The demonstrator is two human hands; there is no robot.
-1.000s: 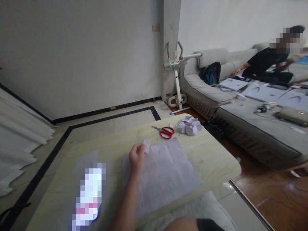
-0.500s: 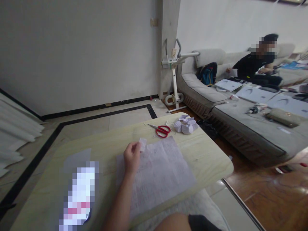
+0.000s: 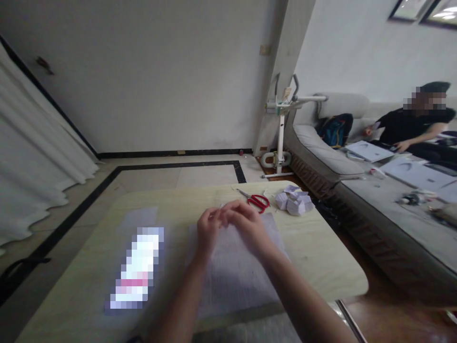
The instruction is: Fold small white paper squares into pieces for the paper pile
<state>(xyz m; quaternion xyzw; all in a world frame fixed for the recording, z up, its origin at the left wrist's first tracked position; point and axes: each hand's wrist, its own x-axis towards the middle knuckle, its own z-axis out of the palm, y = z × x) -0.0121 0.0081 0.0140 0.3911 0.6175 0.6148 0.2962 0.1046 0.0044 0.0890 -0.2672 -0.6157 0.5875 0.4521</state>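
My left hand (image 3: 208,231) and my right hand (image 3: 246,223) meet over the middle of the table, fingertips together. Between them they pinch a small piece of paper (image 3: 222,206); the fingers cover nearly all of it. Beneath the hands lies a large printed sheet (image 3: 235,276), flat on the table and partly hidden by my forearms. Scissors with red handles (image 3: 259,203) rest just beyond my right hand. To their right sits a cluster of folded paper pieces (image 3: 294,202).
A lit phone-like screen (image 3: 137,267), blurred out, stands on the left of the pale table (image 3: 321,267), near a loose white sheet (image 3: 140,219). Beyond the table are exercise equipment (image 3: 281,133) and a grey sofa (image 3: 367,209), where a person in black (image 3: 410,124) sits among flat white boxes.
My right hand has come into view and joined my left hand at the small paper. The camera has turned, so the room appears shifted to the right.
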